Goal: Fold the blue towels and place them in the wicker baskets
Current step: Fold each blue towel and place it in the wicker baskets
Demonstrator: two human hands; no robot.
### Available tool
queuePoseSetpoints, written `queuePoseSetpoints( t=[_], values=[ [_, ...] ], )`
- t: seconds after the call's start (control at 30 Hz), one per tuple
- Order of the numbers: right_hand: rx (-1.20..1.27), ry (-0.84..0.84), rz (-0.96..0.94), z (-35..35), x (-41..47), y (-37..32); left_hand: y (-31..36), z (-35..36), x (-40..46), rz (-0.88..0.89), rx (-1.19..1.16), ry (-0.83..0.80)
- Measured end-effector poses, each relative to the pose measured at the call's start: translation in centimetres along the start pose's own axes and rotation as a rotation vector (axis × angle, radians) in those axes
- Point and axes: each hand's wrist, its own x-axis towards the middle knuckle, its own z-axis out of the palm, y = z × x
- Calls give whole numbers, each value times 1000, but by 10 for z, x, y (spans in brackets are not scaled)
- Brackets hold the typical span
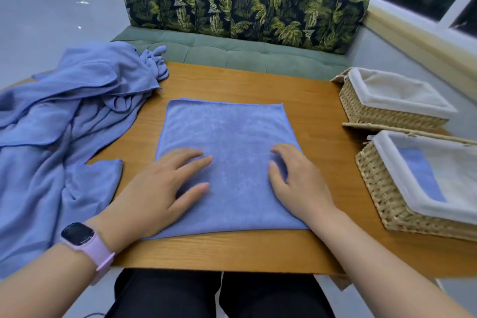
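Both hands, left (165, 188) and right (296, 178), lie flat (fingers spread, gripping nothing) on the blue towel (229, 137).

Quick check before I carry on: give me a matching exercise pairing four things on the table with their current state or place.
Things:
1. flat towel
2. towel pile
3. far basket
4. near basket

States:
A. holds a folded blue towel
B. lined, nothing visible inside
C. under both hands, left hand and right hand
D. heaped at the table's left edge

Pairs: 1-C, 2-D, 3-B, 4-A
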Motion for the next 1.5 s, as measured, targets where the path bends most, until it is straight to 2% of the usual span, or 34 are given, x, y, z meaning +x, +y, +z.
queuePoseSetpoints(
  t=[0.03, 0.07, 0.13, 0.2, 0.33, 0.43, 0.57, 0.63, 0.83, 1.0, 1.13, 1.23, 1.3, 1.5],
  values=[
    [34, 22, -52, -5, -5, 0, -1, -2, -6, 26, -12, 11],
    [39, -33, -108, -10, -11, 1, -3, -3, -14, 42, -1, -19],
    [-16, -270, -191, -18, -27, 7, -8, -3, -30, 51, 46, -122],
    [-142, -403, -266, -26, -42, 16, -14, -4, -40, 69, 88, -175],
    [-210, -435, -254, -38, -57, 27, -13, -7, -41, 91, 112, -200],
    [-125, -356, -248, -38, -62, 27, -9, -9, -43, 61, 38, -88],
    [9, -100, -229, -36, -68, 28, -2, -10, -54, 232, 114, 271],
    [34, -29, -197, -36, -71, 31, -1, -8, -59, 225, 133, 297],
    [108, 13, -109, -36, -71, 31, -12, -5, -61, 0, -62, 278],
    [120, 36, -70, -38, -67, 32, -6, -10, -58, -89, -95, 351],
    [226, 76, 33, -42, -58, 32, -9, -14, -49, -201, -241, 423],
    [441, 60, 169, -42, -38, 30, -13, -15, -32, -335, -381, 509],
    [527, 114, 207, -39, -21, 32, -14, -17, -15, -396, -438, 586],
    [545, 239, 288, -22, 54, 44, -31, -28, 70, -568, -481, 707]
  ],
)
